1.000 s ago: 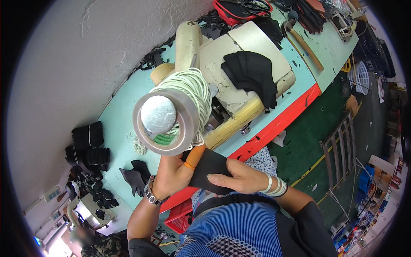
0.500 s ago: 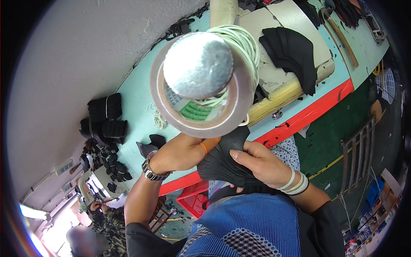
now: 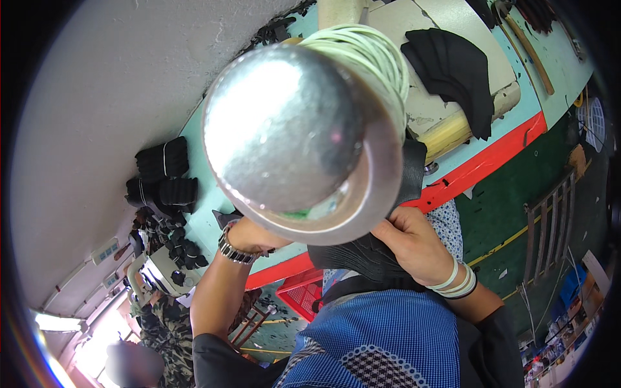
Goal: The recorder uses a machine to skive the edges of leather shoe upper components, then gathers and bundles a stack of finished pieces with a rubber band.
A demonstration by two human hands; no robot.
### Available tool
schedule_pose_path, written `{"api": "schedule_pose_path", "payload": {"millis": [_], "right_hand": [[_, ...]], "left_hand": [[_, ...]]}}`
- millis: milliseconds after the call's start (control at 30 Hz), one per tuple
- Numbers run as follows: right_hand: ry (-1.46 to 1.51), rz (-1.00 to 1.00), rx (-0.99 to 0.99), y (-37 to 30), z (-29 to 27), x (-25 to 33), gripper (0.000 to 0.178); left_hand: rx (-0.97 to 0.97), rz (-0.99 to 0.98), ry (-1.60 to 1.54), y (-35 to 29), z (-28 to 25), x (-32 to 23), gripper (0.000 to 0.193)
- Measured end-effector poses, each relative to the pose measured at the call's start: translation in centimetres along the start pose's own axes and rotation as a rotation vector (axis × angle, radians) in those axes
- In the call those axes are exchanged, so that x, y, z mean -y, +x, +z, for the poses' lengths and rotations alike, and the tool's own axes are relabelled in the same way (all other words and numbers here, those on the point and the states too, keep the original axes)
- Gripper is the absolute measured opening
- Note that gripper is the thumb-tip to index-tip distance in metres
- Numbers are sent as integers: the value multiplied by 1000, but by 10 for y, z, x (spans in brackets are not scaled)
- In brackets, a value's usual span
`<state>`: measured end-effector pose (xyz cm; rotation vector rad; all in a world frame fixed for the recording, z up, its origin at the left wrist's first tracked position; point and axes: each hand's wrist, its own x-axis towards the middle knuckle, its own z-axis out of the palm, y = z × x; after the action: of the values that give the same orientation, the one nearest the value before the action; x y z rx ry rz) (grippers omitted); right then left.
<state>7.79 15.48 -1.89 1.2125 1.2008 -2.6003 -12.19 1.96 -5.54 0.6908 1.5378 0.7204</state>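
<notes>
My right hand [image 3: 414, 242] is closed, thumb and fingers pinching a stack of thin black leather-like pieces [image 3: 359, 258] just above my lap. Part of a black piece [image 3: 413, 171] also shows above that hand, beyond the ring. My left hand [image 3: 255, 238], with a metal watch at the wrist, is at the table's front edge; its fingers are hidden behind a large round metal cap [image 3: 284, 129]. Beneath the cap is a pale ring [image 3: 381, 187], with loops of pale green bands [image 3: 372, 55] around it. These stand between the camera and my hands.
Black piece stacks lie on a cream machine bed [image 3: 449, 107] and in bundles [image 3: 162, 158] by the wall. The light-blue table has a red front edge [image 3: 485, 161]. Below are a red basket [image 3: 299, 294] and a metal rack [image 3: 550, 226]. A person in camouflage [image 3: 165, 330] works at lower left.
The metal cap appears larger and lower, and now covers the fingers of my left hand and much of the black stack. My right hand still grips the stack, slightly farther right.
</notes>
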Motion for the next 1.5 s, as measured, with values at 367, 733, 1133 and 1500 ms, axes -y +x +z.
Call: {"api": "schedule_pose_path", "payload": {"millis": [367, 733, 1133, 1500], "right_hand": [[-105, -38, -157, 0, 2, -4, 35], [-131, -62, -237, 0, 7, -1, 36], [-1881, -491, -1183, 19, -81, 91, 44], [-184, -75, 261, -10, -17, 10, 30]], "left_hand": [[31, -29, 236, 24, -5, 2, 33], [-162, 44, -147, 29, 9, 46, 33], [-47, 217, 197, 14, 32, -55, 25], [-100, 210, 9, 4, 39, -73, 23]]}}
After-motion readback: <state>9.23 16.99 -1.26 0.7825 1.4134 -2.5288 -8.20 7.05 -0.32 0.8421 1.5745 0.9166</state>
